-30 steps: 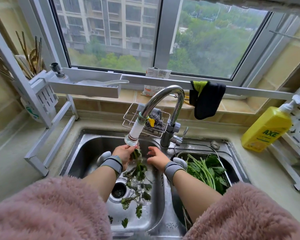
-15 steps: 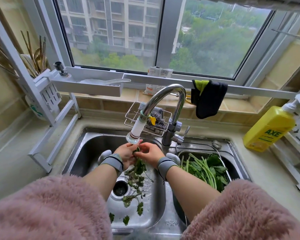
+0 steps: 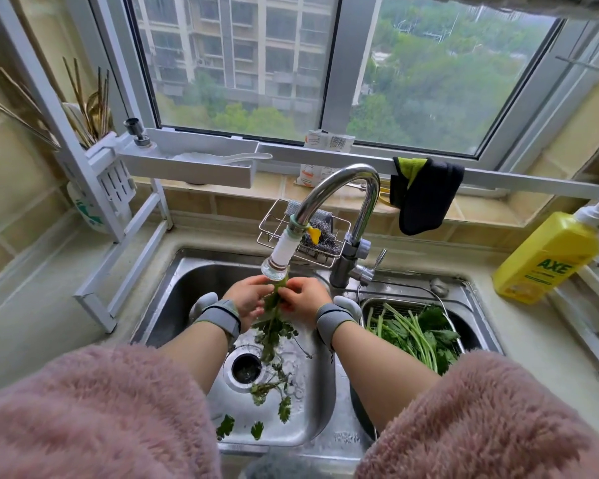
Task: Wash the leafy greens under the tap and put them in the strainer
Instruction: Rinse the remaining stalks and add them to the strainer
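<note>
A sprig of leafy greens hangs under the tap's white nozzle, its leaves trailing down over the left sink basin. My left hand grips the stems from the left and my right hand pinches them from the right, both just below the nozzle. Loose leaves lie on the basin floor near the drain. To the right, a wire strainer in the right basin holds several washed greens.
A chrome tap arches over the sink divider, with a wire sponge rack behind it. A yellow soap bottle stands on the right counter. A white rack with chopsticks stands left. A dark cloth hangs on the sill rail.
My right hand moved left from beside the stream to join my left hand on the stems. The sprig now sits higher, right under the nozzle.
</note>
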Demonstrator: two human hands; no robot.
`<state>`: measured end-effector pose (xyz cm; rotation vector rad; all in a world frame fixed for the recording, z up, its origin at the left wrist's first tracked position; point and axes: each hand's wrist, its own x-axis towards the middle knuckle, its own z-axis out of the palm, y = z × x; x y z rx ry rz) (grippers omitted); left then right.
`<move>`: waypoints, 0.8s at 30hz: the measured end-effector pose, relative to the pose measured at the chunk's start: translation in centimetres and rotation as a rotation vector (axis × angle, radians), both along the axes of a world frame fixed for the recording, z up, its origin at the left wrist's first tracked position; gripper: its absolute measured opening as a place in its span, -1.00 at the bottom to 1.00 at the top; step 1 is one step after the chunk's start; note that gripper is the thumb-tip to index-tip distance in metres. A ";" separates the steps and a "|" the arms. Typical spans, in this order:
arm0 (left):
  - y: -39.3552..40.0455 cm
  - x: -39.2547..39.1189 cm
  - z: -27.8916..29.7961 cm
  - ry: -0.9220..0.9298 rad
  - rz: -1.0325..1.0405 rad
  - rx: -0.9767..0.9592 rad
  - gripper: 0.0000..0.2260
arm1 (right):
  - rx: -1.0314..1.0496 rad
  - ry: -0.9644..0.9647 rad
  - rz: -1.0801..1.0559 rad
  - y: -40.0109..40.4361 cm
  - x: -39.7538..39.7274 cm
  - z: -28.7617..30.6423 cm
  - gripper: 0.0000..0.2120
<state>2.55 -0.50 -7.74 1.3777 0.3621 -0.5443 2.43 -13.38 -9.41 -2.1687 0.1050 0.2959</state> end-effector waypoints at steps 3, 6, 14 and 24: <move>1.5 0.3 -0.9 -0.057 0.081 0.165 -0.89 | -0.015 0.006 -0.011 0.3 -0.1 -0.2 -0.79; 2.6 0.3 -1.4 -0.128 0.075 0.252 -0.97 | -0.015 -0.002 -0.051 0.6 -0.5 -0.5 -0.76; 1.9 -0.3 -1.6 -0.141 0.060 0.233 -0.84 | 0.013 0.020 -0.075 0.6 -1.4 0.2 -0.74; -2.8 -2.2 -2.0 -0.037 -0.263 0.265 -0.81 | -0.182 0.081 -0.224 -5.5 -2.7 3.6 -0.70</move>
